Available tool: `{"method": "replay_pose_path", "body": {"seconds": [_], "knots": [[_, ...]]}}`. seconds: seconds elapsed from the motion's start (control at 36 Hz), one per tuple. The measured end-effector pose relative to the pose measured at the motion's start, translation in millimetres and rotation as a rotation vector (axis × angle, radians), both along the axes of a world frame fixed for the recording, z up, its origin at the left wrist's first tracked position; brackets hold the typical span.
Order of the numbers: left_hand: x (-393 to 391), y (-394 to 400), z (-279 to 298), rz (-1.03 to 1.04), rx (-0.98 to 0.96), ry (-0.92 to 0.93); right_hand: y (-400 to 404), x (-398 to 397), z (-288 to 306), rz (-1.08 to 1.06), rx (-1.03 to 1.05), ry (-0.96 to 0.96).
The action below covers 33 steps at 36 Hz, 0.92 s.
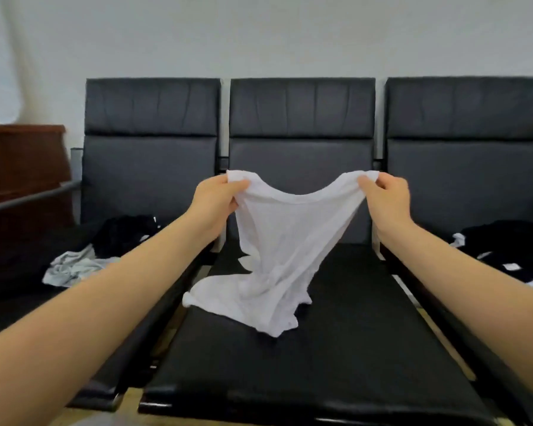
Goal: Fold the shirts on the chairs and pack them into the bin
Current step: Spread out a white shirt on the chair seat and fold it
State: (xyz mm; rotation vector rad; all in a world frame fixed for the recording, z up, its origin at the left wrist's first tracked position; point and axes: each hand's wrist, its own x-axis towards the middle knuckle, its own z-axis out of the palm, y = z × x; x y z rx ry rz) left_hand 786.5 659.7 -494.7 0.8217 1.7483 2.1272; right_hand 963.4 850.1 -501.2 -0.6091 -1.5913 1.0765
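Note:
A thin white shirt point(277, 250) hangs between my two hands above the middle black chair point(302, 358). My left hand point(216, 199) pinches its top left corner and my right hand point(388, 198) pinches its top right corner. The upper edge sags in a curve between them. The shirt's lower part trails crumpled on the seat. No bin is in view.
Three black chairs stand side by side against a pale wall. The left chair point(142, 179) holds a black garment point(123, 233) and a grey one point(74, 267). The right chair point(465, 179) holds black clothing point(511, 247) with white pieces. A brown wooden cabinet point(19, 167) stands at far left.

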Motion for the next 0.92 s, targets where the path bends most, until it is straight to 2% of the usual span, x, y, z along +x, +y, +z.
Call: {"method": "replay_pose_path", "body": {"seconds": [0.17,0.22,0.39,0.44,0.53,0.64,0.81,0.92], "knots": [[6,-9,91,0.419,-0.137,0.791,7,8,96,0.113,0.003,0.096],[7,-11,118,0.528,-0.159,0.919,7,10,124,0.124,0.019,0.145],[26,-18,212,0.577,-0.084,0.878,-20,26,218,0.171,0.169,0.293],[36,-22,244,0.496,0.027,0.713,-29,33,246,0.167,0.228,0.327],[53,-31,290,0.246,0.326,0.344,-39,42,287,0.142,0.270,0.403],[67,-50,334,0.016,0.575,0.165,-48,53,331,0.141,0.249,0.482],[79,-57,359,-0.228,0.604,0.129,-47,57,363,0.179,0.185,0.471],[64,-48,345,-0.263,0.488,0.148,-30,50,356,0.184,0.134,0.417]]}}
